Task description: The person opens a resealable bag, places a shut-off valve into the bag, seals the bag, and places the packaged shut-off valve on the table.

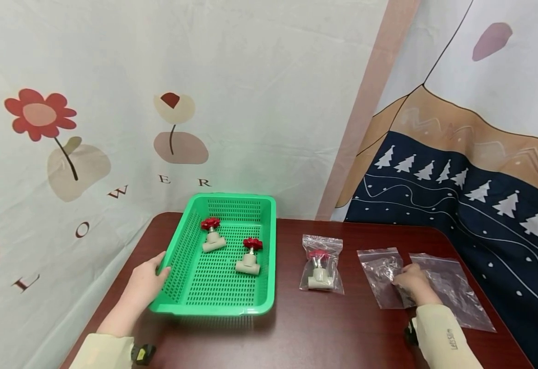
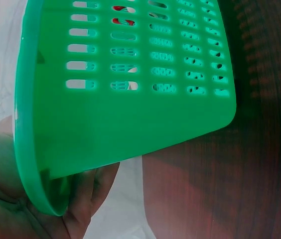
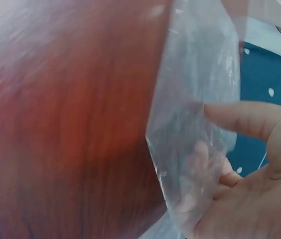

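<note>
My left hand (image 1: 143, 281) grips the left rim of a green plastic basket (image 1: 213, 310), its fingers curled at the edge in the left wrist view. Two beige pipe valves, one farther back (image 1: 212, 242) and one nearer (image 1: 248, 263), lie in the basket with red handwheels. At the right of the table, my right hand (image 1: 413, 283) pinches a clear zip bag (image 1: 376, 269). In the right wrist view the bag (image 3: 190, 84) hangs between thumb and fingers, which show through the film. Another clear zip bag (image 1: 462, 297) lies flat just right of this hand.
Between basket and right hand, a third valve (image 1: 319, 279) with a red handwheel lies sealed in a clear bag on the dark red wooden table (image 1: 315, 333). Behind the table hangs a printed cloth (image 1: 269, 102) with flowers, letters and trees.
</note>
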Demonstrator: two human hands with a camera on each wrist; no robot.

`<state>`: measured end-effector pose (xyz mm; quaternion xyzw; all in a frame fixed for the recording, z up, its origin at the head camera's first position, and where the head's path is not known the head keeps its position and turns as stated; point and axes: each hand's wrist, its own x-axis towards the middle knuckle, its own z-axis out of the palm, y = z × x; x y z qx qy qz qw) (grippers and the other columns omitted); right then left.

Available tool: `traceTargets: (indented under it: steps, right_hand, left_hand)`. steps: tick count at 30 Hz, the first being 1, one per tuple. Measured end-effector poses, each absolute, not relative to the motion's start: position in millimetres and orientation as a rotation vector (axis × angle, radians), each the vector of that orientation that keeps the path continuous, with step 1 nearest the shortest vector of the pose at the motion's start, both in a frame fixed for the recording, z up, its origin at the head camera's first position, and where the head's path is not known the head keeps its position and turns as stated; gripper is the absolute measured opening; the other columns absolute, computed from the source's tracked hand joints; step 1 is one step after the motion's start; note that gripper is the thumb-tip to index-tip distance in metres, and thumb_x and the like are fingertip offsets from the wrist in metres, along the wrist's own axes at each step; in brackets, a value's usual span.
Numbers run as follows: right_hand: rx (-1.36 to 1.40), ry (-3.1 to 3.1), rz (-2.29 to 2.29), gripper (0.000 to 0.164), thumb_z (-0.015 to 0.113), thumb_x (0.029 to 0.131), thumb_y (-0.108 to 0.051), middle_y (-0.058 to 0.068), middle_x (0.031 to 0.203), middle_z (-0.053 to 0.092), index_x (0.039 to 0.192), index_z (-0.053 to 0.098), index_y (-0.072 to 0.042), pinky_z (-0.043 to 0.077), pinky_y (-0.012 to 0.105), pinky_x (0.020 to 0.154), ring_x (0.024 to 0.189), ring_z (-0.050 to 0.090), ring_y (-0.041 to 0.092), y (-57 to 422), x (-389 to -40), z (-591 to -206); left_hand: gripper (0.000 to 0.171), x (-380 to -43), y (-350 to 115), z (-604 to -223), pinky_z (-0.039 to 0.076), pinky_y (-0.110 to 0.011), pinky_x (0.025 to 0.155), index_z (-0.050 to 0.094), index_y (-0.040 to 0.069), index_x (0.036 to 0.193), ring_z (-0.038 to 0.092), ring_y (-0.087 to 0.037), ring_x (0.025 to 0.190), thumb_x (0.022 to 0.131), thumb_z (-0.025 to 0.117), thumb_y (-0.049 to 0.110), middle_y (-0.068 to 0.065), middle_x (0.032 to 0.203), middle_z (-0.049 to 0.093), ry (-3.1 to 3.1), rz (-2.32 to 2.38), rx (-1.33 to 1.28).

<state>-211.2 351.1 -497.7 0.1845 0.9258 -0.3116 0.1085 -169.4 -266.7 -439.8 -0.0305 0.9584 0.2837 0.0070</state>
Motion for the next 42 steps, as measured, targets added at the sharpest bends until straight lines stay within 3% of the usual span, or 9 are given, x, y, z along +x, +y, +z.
traceTargets:
  steps: [2, 4, 7, 11, 17, 24, 32, 38, 42]
  right_hand:
    - [0.567, 2.604, -1.112, 0.072, 0.064, 0.079, -0.016, 0.042, 0.126, 0.028, 0.126, 0.026, 0.022, 0.038, 0.059, 0.095, 0.114, 0.035, 0.053, 354.5, -212.0, -499.4]
    - [0.583, 2.501, -1.251, 0.078, 0.063, 0.084, -0.024, 0.039, 0.125, 0.03, 0.131, 0.022, 0.021, 0.037, 0.06, 0.095, 0.112, 0.038, 0.05, 358.8, -213.5, -500.3]
    - [0.594, 2.435, -1.332, 0.064, 0.056, 0.09, -0.033, 0.023, 0.1, 0.052, 0.126, 0.036, 0.017, 0.042, 0.053, 0.085, 0.09, 0.053, 0.034, 364.0, -215.0, -500.1]
    - [0.617, 2.444, -1.391, 0.035, 0.05, 0.095, -0.024, -0.001, 0.071, 0.055, 0.111, 0.054, 0.008, 0.044, 0.034, 0.068, 0.067, 0.052, 0.013, 364.2, -214.6, -499.8]
    - [0.642, 2.573, -1.424, 0.026, 0.049, 0.095, -0.014, 0.001, 0.076, 0.063, 0.109, 0.056, 0.006, 0.044, 0.027, 0.057, 0.066, 0.055, 0.011, 357.3, -214.1, -499.4]
    - [0.602, 2.949, -1.234, 0.029, 0.057, 0.091, -0.017, 0.019, 0.101, 0.068, 0.111, 0.064, 0.002, 0.043, 0.025, 0.063, 0.073, 0.056, 0.009, 346.0, -215.0, -491.7]
    - [0.529, 2.96, -1.754, 0.023, 0.065, 0.089, -0.016, -0.018, 0.072, 0.067, 0.105, 0.065, 0.002, 0.046, 0.015, 0.053, 0.059, 0.055, -0.004, 313.9, -212.7, -461.5]
    - [0.554, 2.908, -2.012, 0.024, 0.071, 0.085, -0.025, -0.022, 0.071, 0.066, 0.097, 0.068, -0.004, 0.046, 0.014, 0.049, 0.059, 0.058, -0.003, 292.4, -209.3, -445.0]
    - [0.476, 2.879, -2.209, 0.021, 0.072, 0.084, -0.016, -0.018, 0.071, 0.068, 0.095, 0.068, 0.001, 0.046, 0.012, 0.052, 0.06, 0.059, -0.002, 280.7, -207.1, -436.3]
  left_hand:
    - [0.055, -169.3, -266.8, -440.0, 0.045, -0.035, 0.063, 0.031, -0.013, 0.14, 0.057, -0.029, 0.084, 0.096, 0.05, 0.013, -0.037, 0.13, 0.046, 3.004, 0.888, -0.089]
    - [0.054, -169.4, -266.9, -440.2, 0.046, -0.036, 0.064, 0.032, -0.013, 0.14, 0.057, -0.03, 0.086, 0.096, 0.051, 0.013, -0.036, 0.129, 0.047, 3.009, 0.885, -0.085]
    - [0.054, -169.5, -267.0, -440.9, 0.045, -0.037, 0.065, 0.032, -0.012, 0.14, 0.057, -0.032, 0.089, 0.096, 0.051, 0.013, -0.036, 0.13, 0.046, 3.012, 0.881, -0.084]
    - [0.055, -169.4, -267.2, -441.5, 0.045, -0.036, 0.065, 0.031, -0.012, 0.14, 0.056, -0.032, 0.09, 0.096, 0.051, 0.014, -0.036, 0.132, 0.045, 3.006, 0.88, -0.091]
    - [0.055, -169.1, -266.6, -441.1, 0.045, -0.036, 0.063, 0.031, -0.012, 0.14, 0.057, -0.031, 0.086, 0.096, 0.051, 0.013, -0.036, 0.13, 0.046, 3.007, 0.888, -0.092]
    - [0.055, -169.4, -267.0, -441.0, 0.045, -0.035, 0.062, 0.032, -0.013, 0.14, 0.057, -0.03, 0.085, 0.096, 0.051, 0.014, -0.037, 0.13, 0.047, 3.011, 0.892, -0.083]
    - [0.055, -168.6, -270.5, -441.9, 0.043, -0.032, 0.061, 0.032, -0.011, 0.141, 0.057, -0.028, 0.084, 0.096, 0.051, 0.015, -0.036, 0.131, 0.046, 3.005, 0.887, -0.087]
    - [0.055, -169.4, -269.8, -441.6, 0.04, -0.03, 0.056, 0.031, -0.011, 0.141, 0.054, -0.023, 0.073, 0.096, 0.051, 0.014, -0.036, 0.13, 0.047, 2.993, 0.895, -0.081]
    - [0.055, -170.5, -269.1, -442.1, 0.038, -0.03, 0.054, 0.03, -0.011, 0.141, 0.052, -0.02, 0.069, 0.097, 0.051, 0.015, -0.036, 0.129, 0.047, 2.984, 0.896, -0.086]
